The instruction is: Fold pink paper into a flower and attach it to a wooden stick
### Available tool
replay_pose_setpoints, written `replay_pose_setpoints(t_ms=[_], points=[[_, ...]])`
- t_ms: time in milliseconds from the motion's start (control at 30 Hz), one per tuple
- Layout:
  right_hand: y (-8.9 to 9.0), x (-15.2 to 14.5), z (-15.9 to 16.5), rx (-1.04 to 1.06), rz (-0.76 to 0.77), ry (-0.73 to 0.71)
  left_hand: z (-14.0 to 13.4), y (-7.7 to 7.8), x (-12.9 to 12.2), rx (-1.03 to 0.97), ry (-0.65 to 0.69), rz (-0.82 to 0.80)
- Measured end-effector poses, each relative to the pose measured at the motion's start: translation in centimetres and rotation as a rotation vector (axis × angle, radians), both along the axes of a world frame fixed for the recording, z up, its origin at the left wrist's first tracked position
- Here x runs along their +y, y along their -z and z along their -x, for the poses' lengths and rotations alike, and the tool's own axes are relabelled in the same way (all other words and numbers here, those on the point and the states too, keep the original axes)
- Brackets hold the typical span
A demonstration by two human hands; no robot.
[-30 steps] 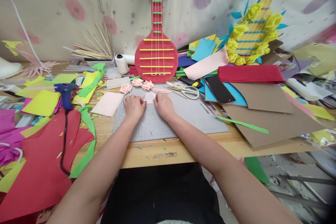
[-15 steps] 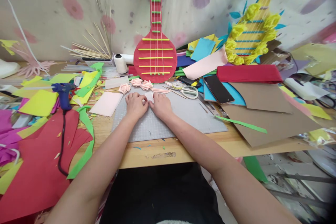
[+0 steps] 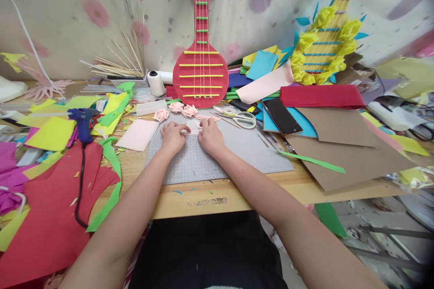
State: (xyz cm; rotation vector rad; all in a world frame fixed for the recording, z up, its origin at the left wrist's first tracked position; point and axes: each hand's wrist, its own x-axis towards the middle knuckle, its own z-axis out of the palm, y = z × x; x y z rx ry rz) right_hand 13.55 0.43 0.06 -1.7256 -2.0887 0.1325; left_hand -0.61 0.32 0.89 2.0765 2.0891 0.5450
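Between my two hands a small pale pink piece of crepe paper (image 3: 193, 127) stretches over the grey cutting mat (image 3: 190, 162). The fingers of my left hand (image 3: 173, 137) pinch its left end. My right hand (image 3: 210, 136) grips the opposite end, its fingertips curled and partly hidden. Just beyond them lie several pale pink paper roses (image 3: 189, 110). A folded pink strip (image 3: 207, 118) rests behind my right hand, and scissors (image 3: 245, 119) with pale handles lie to its right.
A red paper lute (image 3: 200, 79) stands at the back, with a yellow flowered one (image 3: 322, 49) to its right. On the left are a blue glue gun (image 3: 81, 124) and red paper (image 3: 54, 198). A phone (image 3: 282, 116) and brown cardboard (image 3: 352, 158) lie at right.
My hands have moved slightly apart. More of the pink paper now shows between them, drawn out flat where it was bunched under the fingers.
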Motion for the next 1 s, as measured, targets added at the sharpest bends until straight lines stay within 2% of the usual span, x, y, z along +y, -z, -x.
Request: replay_pose_setpoints(t_ms=[167, 267, 433, 533, 600, 667, 733, 900, 1000], points=[[0.2, 0.0, 0.0, 0.054, -0.019, 0.013, 0.1, 0.2, -0.1, -0.038, -0.032, -0.041], [0.4, 0.2, -0.2, 0.133, -0.007, 0.02, 0.6, 0.7, 0.2, -0.152, -0.083, -0.083], [1.0, 1.6, -1.3, 0.482, 0.025, 0.061, 2.1, 1.3, 1.4, -0.483, -0.189, -0.16], [1.2, 2.4, -2.0, 0.692, 0.042, 0.104, 2.8, 1.4, 2.6, -0.626, -0.156, -0.16], [1.2, 2.7, -2.2, 0.783, 0.056, 0.126, 3.0, 1.4, 3.5, -0.667, -0.1, -0.104], [1.2, 2.9, -2.2, 0.845, 0.062, 0.137, 2.9, 1.0, 4.3, -0.62, -0.021, -0.04], [1.3, 3.0, -2.3, 0.897, 0.059, 0.15, 2.4, 0.1, 4.9, -0.486, 0.098, -0.017], [2.2, 3.8, -2.8, 0.959, 0.042, 0.232, -0.5, -3.5, 5.3, 0.003, 0.507, 0.063], [3.1, 4.5, -3.4, 0.949, 0.01, 0.227, -2.6, -4.9, 5.3, 0.282, 0.548, 0.176]])
